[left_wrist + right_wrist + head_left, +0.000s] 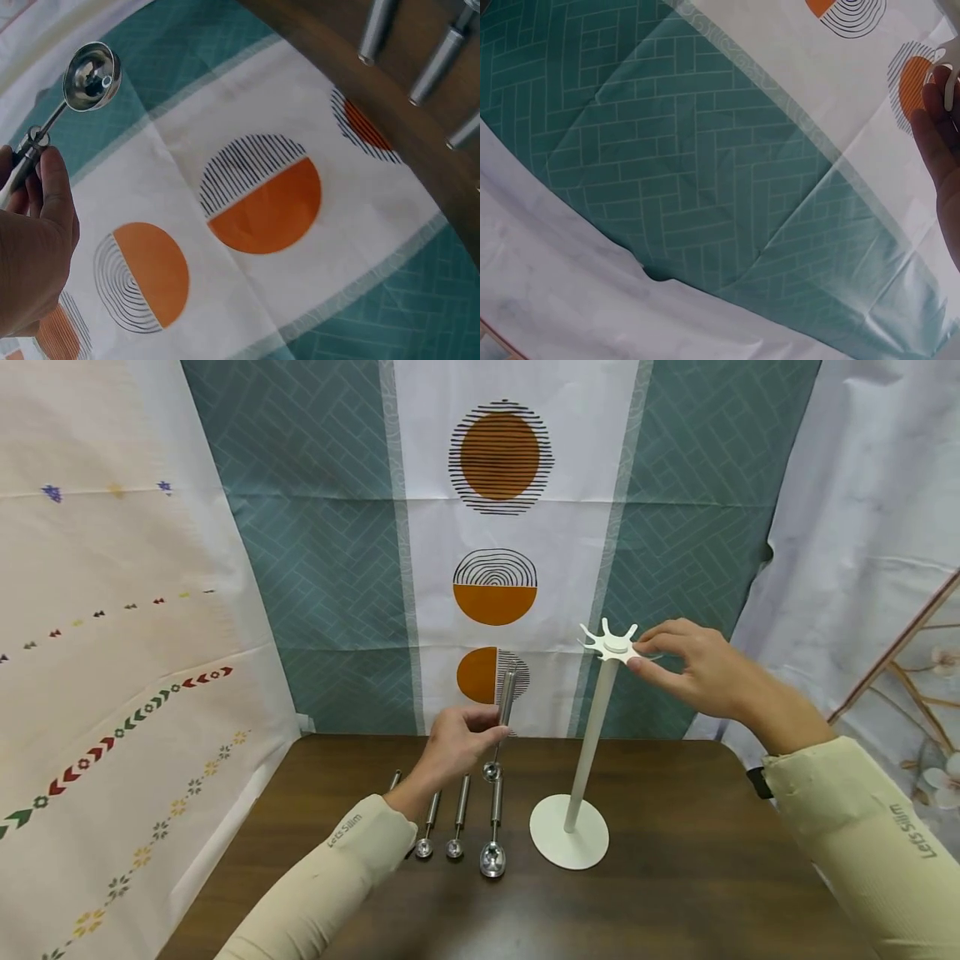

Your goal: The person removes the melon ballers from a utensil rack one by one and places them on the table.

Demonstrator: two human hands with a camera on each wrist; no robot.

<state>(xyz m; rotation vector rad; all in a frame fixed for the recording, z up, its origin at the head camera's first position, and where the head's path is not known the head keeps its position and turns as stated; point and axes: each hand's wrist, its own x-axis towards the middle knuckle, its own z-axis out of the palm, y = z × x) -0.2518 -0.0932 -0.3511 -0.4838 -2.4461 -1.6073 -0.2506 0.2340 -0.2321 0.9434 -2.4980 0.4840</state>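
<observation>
My left hand (456,745) holds a steel melon baller (507,697) by its handle above the table, the handle upright and the round bowl hanging down. In the left wrist view, the hollow of its bowl (91,76) shows beyond my fingers. With thumb and fingers, my right hand (697,670) pinches one arm of the white star-shaped hook top on a stand (592,743). Those fingers (930,146) show at the right edge of the right wrist view. Below my left hand lie a small scoop (454,848), another (423,847), and an oval-bowled one (492,860).
The stand's round base (555,845) rests on the brown wooden table (675,860). A further steel handle (395,779) is partly hidden behind my left forearm. Behind the table hangs a teal and white cloth (330,568), with pale cloths at both sides.
</observation>
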